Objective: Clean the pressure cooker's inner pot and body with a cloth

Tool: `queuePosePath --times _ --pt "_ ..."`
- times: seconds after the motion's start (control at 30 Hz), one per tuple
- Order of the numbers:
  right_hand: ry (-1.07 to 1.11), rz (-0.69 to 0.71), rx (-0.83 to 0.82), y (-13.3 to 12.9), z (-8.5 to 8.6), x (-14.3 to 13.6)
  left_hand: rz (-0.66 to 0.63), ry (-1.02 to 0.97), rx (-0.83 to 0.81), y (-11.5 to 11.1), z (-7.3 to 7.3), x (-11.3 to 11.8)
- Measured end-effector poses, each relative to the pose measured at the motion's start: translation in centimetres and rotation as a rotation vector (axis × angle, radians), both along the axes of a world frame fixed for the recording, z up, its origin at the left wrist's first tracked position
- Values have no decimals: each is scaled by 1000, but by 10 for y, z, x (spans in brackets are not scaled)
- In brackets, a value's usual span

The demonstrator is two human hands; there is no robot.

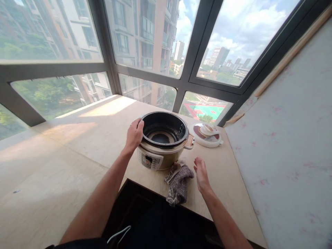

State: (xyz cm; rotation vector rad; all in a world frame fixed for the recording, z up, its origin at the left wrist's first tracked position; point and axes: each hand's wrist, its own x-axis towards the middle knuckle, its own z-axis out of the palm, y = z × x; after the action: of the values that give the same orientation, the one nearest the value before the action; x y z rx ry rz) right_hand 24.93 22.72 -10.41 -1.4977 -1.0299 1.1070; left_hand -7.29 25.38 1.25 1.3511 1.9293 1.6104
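Observation:
A round cooker [172, 157] with a control panel stands uncovered on the pale ledge, its dark inside showing. My left hand [135, 134] grips the cooker's left rim, thumb on top and fingers along the outer side. Just right of a crumpled grey-brown cloth [179, 183], my right hand [201, 174] hovers with its fingers extended, touching neither cloth nor cooker. The cloth lies against the cooker's front right base and reaches over the ledge's front edge. Behind my right hand, a white and brown lid [207, 134] rests on the ledge.
Dark-framed windows [190, 79] border the back and left of the ledge [77, 152]. A patterned wall [282, 148] rises on the right. A thin white cable [119, 232] shows at the bottom, near my dark clothing.

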Motion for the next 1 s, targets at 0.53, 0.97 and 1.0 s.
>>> queuePosePath --times 0.53,0.97,1.0 --pt "-347 301 94 -24 -17 -21 484 -171 663 -95 -38 144" --pt "266 111 119 -50 -2 37 -465 -258 -249 -134 -127 224" --pt "283 119 140 -52 -1 38 -484 -304 -265 -131 -125 228"
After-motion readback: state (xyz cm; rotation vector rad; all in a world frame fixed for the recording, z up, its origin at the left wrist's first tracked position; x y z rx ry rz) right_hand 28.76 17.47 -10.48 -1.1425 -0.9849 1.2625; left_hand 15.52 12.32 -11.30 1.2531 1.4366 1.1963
